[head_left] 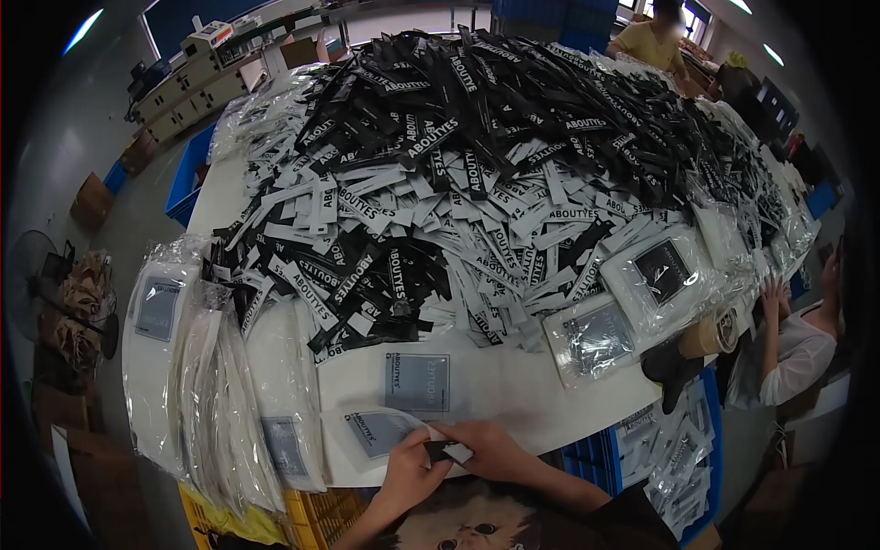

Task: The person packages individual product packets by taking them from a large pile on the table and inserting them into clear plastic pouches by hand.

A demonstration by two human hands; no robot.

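Note:
Close to the table's front edge, my left hand (410, 472) is closed on the corner of a translucent bag (374, 434) with a grey printed label. My right hand (483, 451) meets it, its fingers pinched on a small black and white piece (456, 451) between the two hands. Another translucent bag (417, 382) with a grey label lies flat just beyond them. Behind it rises a large heap of black and white printed strips (477, 174).
Stacks of clear-wrapped bags (211, 394) lie at the left, more wrapped packs (655, 275) at the right beside a brown cup (710, 332). A blue crate (706, 458) of strips stands below right. A person (797, 353) works at the right, another (651, 41) at the back.

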